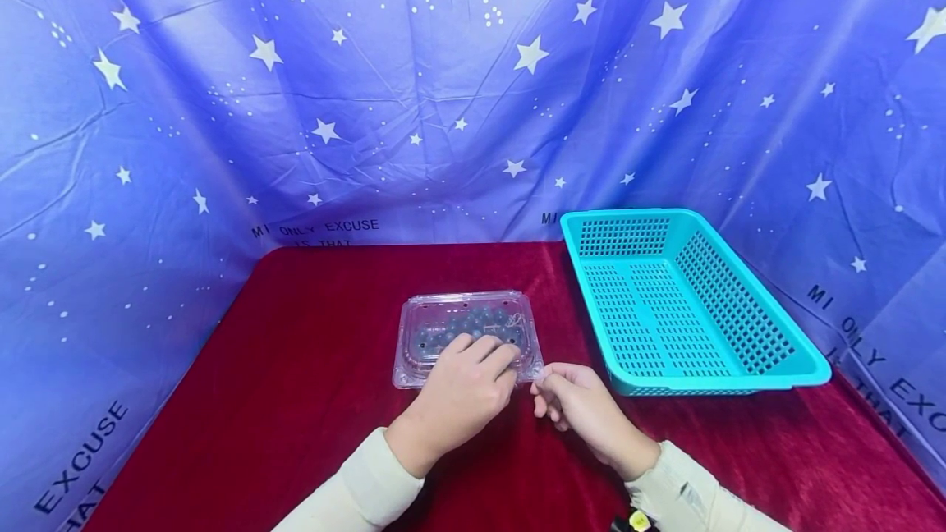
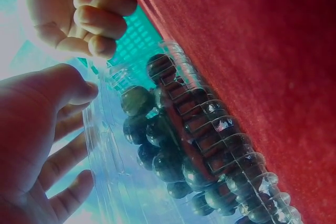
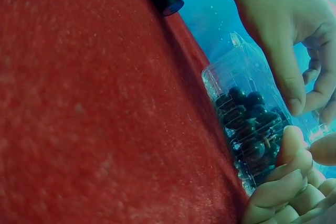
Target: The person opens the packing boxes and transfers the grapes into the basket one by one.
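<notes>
A clear plastic clamshell box (image 1: 473, 300) with its lid down lies on the table, and dark round grapes (image 2: 168, 163) show through its wall. My left hand (image 1: 464, 384) rests over the near part of the lid; in the left wrist view its thumb and fingers lie along the lid edge, fingers loosely bent. At the box's near right corner, my right hand (image 1: 580, 402) pinches the rim between thumb and forefinger, the other fingers curled in. A pale stem shows among the grapes near the right side of the box.
To the right stands a turquoise plastic basket (image 1: 636, 382) with slotted walls and floor. Dark red velvet cloth (image 1: 281, 368) covers the table. A blue star-patterned curtain (image 1: 414, 89) hangs behind and at both sides.
</notes>
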Demonstrator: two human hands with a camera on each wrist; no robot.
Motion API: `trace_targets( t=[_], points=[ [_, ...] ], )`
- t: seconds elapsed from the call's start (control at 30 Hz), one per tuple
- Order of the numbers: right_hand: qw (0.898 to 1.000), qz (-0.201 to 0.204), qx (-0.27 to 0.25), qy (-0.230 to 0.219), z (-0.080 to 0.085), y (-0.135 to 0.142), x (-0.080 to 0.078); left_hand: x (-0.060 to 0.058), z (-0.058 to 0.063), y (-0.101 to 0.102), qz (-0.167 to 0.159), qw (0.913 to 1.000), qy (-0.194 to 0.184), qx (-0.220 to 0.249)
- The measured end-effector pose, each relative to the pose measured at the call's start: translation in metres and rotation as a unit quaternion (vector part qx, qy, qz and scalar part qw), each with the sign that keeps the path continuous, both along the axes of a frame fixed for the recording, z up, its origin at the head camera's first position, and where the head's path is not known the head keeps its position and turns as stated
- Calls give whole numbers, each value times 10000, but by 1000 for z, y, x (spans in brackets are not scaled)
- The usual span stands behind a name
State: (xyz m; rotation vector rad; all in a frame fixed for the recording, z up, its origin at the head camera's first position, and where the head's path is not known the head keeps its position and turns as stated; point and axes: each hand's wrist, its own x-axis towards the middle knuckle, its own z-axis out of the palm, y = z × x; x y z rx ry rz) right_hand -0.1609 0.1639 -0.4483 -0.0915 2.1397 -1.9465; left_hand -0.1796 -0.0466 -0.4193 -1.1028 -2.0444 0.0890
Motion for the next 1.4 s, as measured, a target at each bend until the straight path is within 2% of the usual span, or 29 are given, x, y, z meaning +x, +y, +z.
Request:
trace_targets(
  t=[0.5, 1.07, 1.4],
  points=[
    [10000, -56, -40, -31, -2, 0, -1, 0, -1, 0, 77, 10000, 59, -14],
    [9999, -117, 11, -41, -2, 0, -1, -1, 1, -1, -11, 10000, 28, 48],
    [9999, -105, -18, -95, -2, 0, -1, -1, 8, -3, -99, 9998, 96, 143]
  ],
)
